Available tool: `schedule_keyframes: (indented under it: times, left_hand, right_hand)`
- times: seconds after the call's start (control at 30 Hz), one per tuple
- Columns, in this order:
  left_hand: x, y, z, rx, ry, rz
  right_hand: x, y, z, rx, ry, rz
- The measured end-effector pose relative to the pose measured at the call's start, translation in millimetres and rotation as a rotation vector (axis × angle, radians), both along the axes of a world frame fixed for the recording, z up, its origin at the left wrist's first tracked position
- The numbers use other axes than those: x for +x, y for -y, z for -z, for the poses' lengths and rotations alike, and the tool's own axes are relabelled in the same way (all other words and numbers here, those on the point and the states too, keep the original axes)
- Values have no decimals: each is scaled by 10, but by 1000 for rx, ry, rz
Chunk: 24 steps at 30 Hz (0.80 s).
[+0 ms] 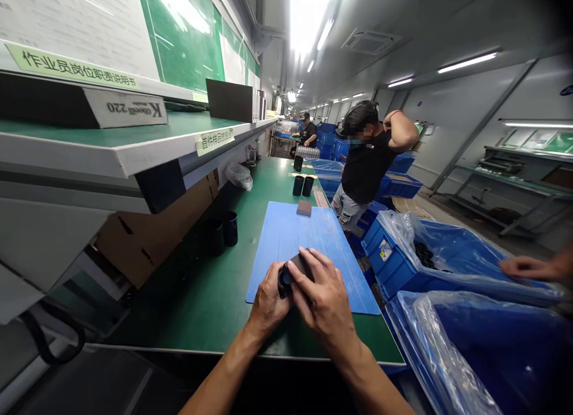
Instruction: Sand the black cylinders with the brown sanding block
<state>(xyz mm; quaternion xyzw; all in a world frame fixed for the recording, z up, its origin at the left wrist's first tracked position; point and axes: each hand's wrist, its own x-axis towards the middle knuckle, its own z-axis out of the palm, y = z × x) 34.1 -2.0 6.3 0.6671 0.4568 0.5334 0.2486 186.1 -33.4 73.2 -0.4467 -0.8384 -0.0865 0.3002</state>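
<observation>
My left hand (268, 298) grips a black cylindrical object (284, 282) low over the blue mat (286, 248). My right hand (322, 295) lies across the top, its fingers on a dark flat piece (301, 264) pressed against the cylinder. Much of both objects is hidden by my fingers. A small brown square pad (304, 208) rests on the mat ahead of my hands. Two black cups (302, 186) stand just beyond the mat, and two more (224, 233) stand to its left on the green workbench (192, 301).
Blue crates lined with clear plastic (430, 254) stand right of the bench, one holding dark items. A co-worker's hand (526, 267) reaches over them. Another person (364, 164) stands beyond, arm raised. A green shelf (111, 134) overhangs the bench's left side.
</observation>
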Motion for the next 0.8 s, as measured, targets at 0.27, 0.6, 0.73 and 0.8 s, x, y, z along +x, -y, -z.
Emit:
schedule_keyframes:
  times: [0.27,0.6,0.73,0.8]
  left_hand:
    - [18,-2,-24,49,4,51]
    - [16,-16,-8,41,14,59]
    - [18,-32,-4,25,27,58]
    - [16,-37,1,-1,17,28]
  right_hand:
    - [47,9,-74,-2,28,-6]
    - [32,12,33,36,-19,-30]
    - [-7,-271,-146,-41,-187,-13]
    - [55,-445,-308,-102,-327,-29]
